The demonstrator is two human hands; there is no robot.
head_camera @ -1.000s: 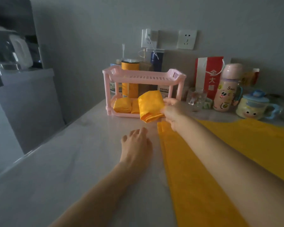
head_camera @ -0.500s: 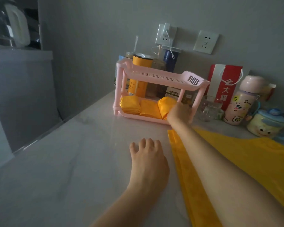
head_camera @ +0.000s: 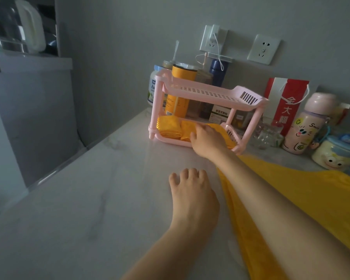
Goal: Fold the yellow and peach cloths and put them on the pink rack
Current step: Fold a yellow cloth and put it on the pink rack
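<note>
Dim, flat light falls on a plain grey wall [head_camera: 119,47] carrying two white sockets, the left socket [head_camera: 211,38] with a charger and white cable plugged in, the right socket [head_camera: 264,49] bare. A pale marble-veined countertop [head_camera: 79,209] runs up to that wall. At the left stands a grey cabinet [head_camera: 32,118] with a white-handled glass kettle [head_camera: 16,25] on top.
</note>
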